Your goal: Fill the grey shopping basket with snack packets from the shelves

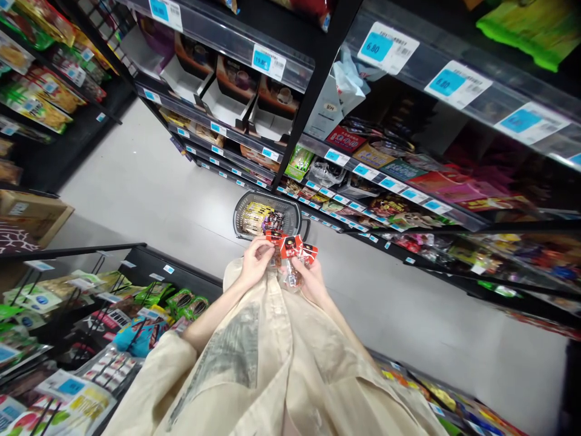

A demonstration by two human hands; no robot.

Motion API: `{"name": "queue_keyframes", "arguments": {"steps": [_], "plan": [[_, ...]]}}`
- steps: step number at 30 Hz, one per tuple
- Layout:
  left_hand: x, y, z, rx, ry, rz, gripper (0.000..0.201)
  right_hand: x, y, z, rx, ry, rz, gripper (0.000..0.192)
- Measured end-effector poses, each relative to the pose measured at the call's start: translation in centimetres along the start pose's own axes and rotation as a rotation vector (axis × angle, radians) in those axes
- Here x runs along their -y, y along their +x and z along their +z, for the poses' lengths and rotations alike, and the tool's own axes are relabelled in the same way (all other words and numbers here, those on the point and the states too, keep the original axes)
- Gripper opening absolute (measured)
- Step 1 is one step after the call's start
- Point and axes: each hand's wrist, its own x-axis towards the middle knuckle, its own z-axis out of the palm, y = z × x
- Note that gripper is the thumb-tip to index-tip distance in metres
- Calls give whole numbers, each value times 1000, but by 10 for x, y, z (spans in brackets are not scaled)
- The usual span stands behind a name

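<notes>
In front of my body, both hands hold small clear snack packets with red header tops. My left hand [256, 259] pinches one red-topped packet [275, 237] by its upper edge. My right hand [311, 277] has its thumb over the front of another red-topped packet [290, 246], with a further red top [310, 251] fanned out beside it. The clear lower parts show brownish contents, too small to make out. Just beyond the hands, a dark grey shopping basket [293, 212] stands on the floor. Yellow packs [255, 219] and dark wrapped packs [274, 220] lie in it.
Shelves with price tags and snack boxes [347, 139] rise ahead and to the right. Hanging snack bags [140, 332] on a rack are close at my left. A cardboard carton [34, 209] sits at the far left. Grey floor [158, 175] runs between the shelves.
</notes>
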Motion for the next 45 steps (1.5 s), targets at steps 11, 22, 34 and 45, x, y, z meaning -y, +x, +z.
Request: {"name": "queue_keyframes", "arguments": {"steps": [11, 22, 34, 45], "plan": [[6, -6, 4, 42, -111, -151, 30, -11, 23, -1, -125, -293, -196, 37], [11, 1, 6, -58, -100, -169, 44, -5, 29, -11, -294, 44, -117, 42], [7, -5, 10, 157, -4, -163, 56, -15, 37, 5, -117, -459, -447, 41], [0, -9, 17, 42, -3, -199, 60, -24, 41, 18, 68, -335, -311, 51]]}}
